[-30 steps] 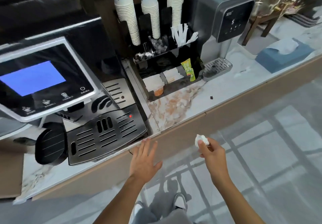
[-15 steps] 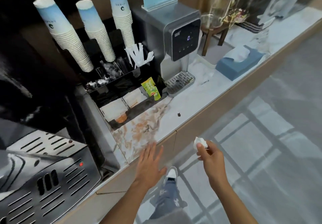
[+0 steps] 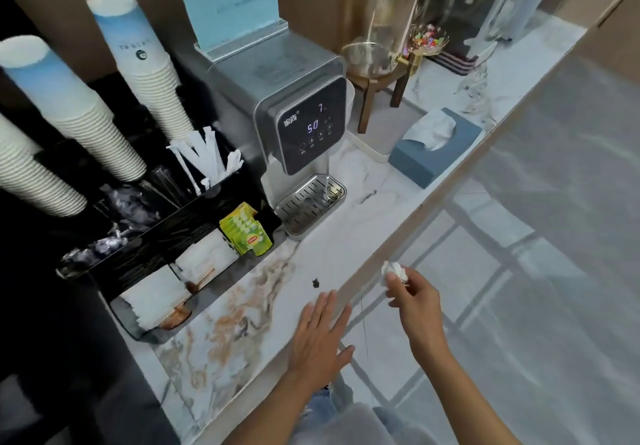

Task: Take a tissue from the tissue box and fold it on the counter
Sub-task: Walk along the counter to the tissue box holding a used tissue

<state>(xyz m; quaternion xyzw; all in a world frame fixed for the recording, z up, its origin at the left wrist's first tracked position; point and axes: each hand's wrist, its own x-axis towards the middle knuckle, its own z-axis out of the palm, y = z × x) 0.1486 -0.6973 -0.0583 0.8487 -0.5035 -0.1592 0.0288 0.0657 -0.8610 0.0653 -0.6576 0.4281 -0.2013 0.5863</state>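
The right hand (image 3: 417, 309) pinches a small white wad of paper (image 3: 393, 271) in its fingertips, so its grip is clenched on the wad, out past the front edge of the bench (image 3: 346, 250). The left hand (image 3: 320, 337) is flat and spread, its grip released, over the bench edge just beside the right one. The blue tissue box (image 3: 433, 153) sits on the bench far beyond the grip, with a white tissue (image 3: 433, 131) poking out of its top.
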